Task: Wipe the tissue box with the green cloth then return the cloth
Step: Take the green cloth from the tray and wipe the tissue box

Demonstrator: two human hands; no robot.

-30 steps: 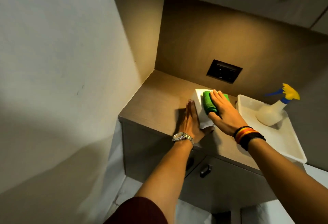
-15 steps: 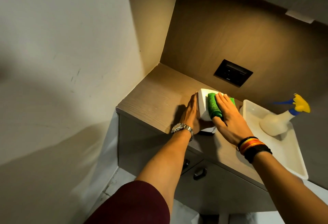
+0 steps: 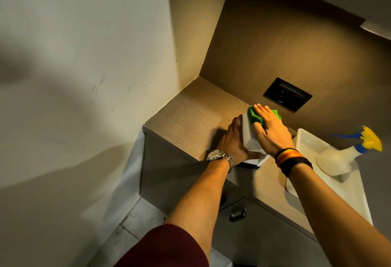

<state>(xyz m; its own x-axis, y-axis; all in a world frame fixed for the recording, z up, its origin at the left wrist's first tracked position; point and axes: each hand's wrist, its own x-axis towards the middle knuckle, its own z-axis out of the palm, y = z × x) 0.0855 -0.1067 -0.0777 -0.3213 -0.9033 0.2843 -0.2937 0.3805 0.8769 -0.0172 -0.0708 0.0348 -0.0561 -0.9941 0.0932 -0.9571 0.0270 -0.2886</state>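
The right hand (image 3: pixel 271 128) has slid the green cloth (image 3: pixel 255 116) to the far end of the tissue box (image 3: pixel 248 137) near the counter's (image 3: pixel 190 118) back edge, pressing flat; the left hand (image 3: pixel 231 139) steadies its side. Wiping continues.

The scene is dim and has a warm yellow tone. The light seems to come from above, and it falls strongest on the wooden back panel (image 3: pixel 275 51) and on the far part of the counter (image 3: pixel 190 114). Large soft shadows lie across the left wall (image 3: pixel 74 76). The left hand (image 3: pixel 232 139) throws a dark shadow on the counter beside it. The spray bottle (image 3: pixel 347 152) looks a little blurred, and straight edges bend toward the borders of the wide-angle picture.
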